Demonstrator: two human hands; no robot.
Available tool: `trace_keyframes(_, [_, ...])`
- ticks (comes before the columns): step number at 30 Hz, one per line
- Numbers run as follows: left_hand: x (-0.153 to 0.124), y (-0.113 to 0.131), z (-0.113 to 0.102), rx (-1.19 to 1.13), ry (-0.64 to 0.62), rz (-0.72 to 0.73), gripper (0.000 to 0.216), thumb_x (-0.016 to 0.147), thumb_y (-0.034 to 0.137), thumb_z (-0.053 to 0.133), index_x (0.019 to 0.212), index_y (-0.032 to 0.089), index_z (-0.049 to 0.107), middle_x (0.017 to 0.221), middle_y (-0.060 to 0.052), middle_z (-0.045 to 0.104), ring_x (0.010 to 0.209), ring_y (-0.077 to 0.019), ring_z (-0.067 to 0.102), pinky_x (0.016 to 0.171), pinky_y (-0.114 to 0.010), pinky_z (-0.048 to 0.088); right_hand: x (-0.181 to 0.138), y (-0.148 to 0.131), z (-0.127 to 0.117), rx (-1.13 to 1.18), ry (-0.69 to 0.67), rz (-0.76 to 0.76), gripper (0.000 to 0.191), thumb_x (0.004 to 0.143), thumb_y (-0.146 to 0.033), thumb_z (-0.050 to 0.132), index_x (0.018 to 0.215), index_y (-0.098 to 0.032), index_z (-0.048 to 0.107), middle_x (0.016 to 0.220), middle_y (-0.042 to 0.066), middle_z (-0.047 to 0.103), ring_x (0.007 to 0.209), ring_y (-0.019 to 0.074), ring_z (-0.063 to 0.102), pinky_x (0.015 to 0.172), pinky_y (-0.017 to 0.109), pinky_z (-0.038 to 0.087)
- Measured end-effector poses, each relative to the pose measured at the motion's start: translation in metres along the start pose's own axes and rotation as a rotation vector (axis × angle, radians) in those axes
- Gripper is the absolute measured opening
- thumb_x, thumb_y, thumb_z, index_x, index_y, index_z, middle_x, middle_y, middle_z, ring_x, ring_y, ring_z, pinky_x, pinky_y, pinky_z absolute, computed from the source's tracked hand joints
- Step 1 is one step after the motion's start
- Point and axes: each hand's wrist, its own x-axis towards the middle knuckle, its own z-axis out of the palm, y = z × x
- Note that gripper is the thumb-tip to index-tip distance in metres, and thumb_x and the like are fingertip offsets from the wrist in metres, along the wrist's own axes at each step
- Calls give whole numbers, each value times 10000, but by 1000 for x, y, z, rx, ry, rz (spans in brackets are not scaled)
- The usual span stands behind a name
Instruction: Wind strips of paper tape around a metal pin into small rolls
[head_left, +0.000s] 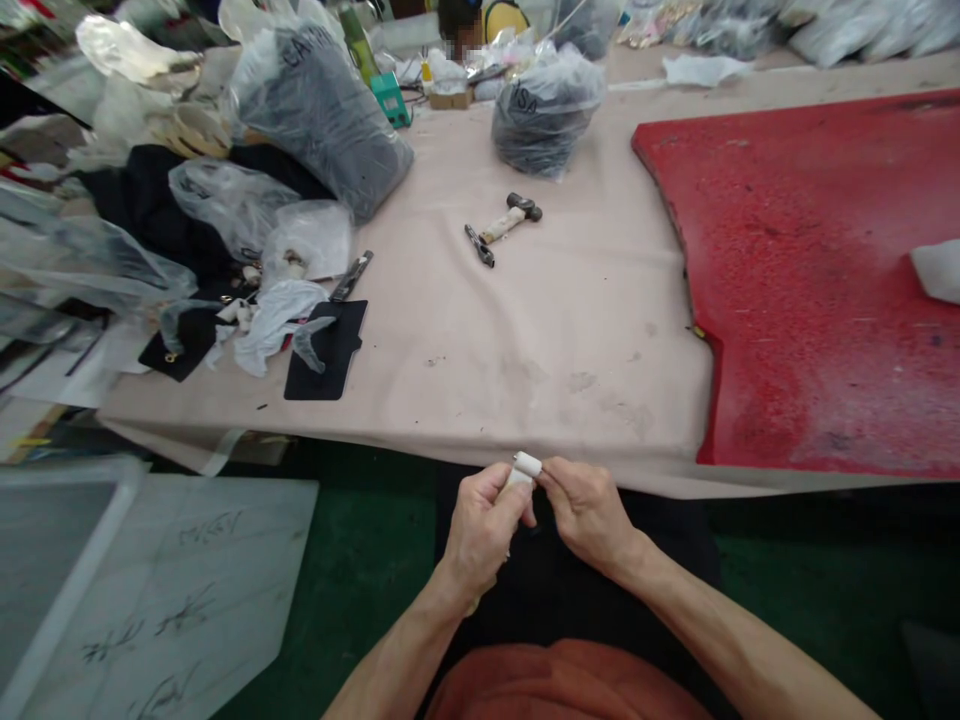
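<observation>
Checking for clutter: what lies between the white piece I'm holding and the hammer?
Head view: only bare, smudged beige table cover between white piece and hammer.

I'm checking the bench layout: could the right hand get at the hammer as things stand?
Probably, with a stretch: the table between the right hand and the hammer lies bare. But it and the left hand are pinching a white roll, so it is not free.

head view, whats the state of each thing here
white roll: pinched between both hands
left hand: shut on it
right hand: shut on it
hammer: lying on table, untouched
black card: lying flat
bag: full, standing
</observation>
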Motion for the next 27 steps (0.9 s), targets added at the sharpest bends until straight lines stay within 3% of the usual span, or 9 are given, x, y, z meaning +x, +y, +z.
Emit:
trace_keyframes(3, [-2, 1, 0, 4, 8, 2, 339, 893, 414, 577, 706, 132, 597, 571, 22, 498, 480, -33, 332, 487, -212, 223, -1, 2, 2, -185, 47, -170, 249, 950, -101, 433, 718, -168, 493, 614, -17, 472, 566, 119, 376, 589, 308, 260])
trace_keyframes(8, [-2, 7, 6, 49, 88, -8, 481, 881, 544, 586, 630, 135, 564, 540, 17, 504, 496, -51, 359, 506, -230, 268, -3, -1, 4, -427, 102, -316, 218, 893, -51, 429, 728, -170, 505, 625, 17, 443, 610, 177, 323, 621, 359, 216])
trace_keyframes(14, [-1, 8, 11, 115, 203, -6, 515, 885, 579, 559, 605, 147, 550, 544, 8, 549, 542, -81, 454, 575, -241, 358, -6, -2, 6, -422, 92, -356, 232, 925, -59, 415, 753, -154, 539, 639, 21, 459, 618, 170, 337, 627, 364, 213])
trace_keyframes(16, [-2, 7, 9, 145, 177, -3, 496, 900, 557, 546, 621, 147, 566, 548, 11, 551, 540, -77, 455, 580, -239, 356, -4, -2, 1, -246, -39, -226, 257, 972, -112, 398, 772, -151, 553, 661, 13, 501, 616, 141, 388, 625, 343, 246])
trace_keyframes(20, [-5, 8, 3, 200, 102, 18, 451, 910, 506, 542, 639, 146, 562, 557, 22, 533, 537, -64, 430, 555, -230, 328, 7, -3, -20, 345, -538, 298, 356, 1018, -398, 402, 827, -164, 592, 657, -17, 537, 580, 89, 441, 572, 262, 314])
trace_keyframes(22, [-5, 10, 0, 199, 63, 32, 414, 910, 479, 546, 664, 147, 570, 564, 26, 538, 530, -61, 427, 537, -225, 320, 12, -2, -27, 582, -703, 484, 471, 974, -575, 411, 845, -158, 587, 609, -24, 505, 511, 82, 403, 500, 242, 302])
trace_keyframes(24, [-5, 12, -1, 194, 25, 29, 385, 911, 461, 545, 692, 148, 588, 560, 32, 536, 509, -54, 411, 519, -219, 310, 14, 1, -30, 752, -733, 577, 565, 899, -685, 460, 827, -138, 582, 572, -28, 466, 474, 73, 351, 454, 233, 250])
trace_keyframes(27, [-3, 13, -1, 186, -11, -9, 409, 913, 491, 539, 699, 149, 604, 506, 47, 471, 462, -46, 362, 489, -215, 282, 13, 4, -24, 880, -618, 654, 573, 794, -688, 598, 749, -116, 580, 550, -30, 430, 492, 58, 311, 466, 225, 200])
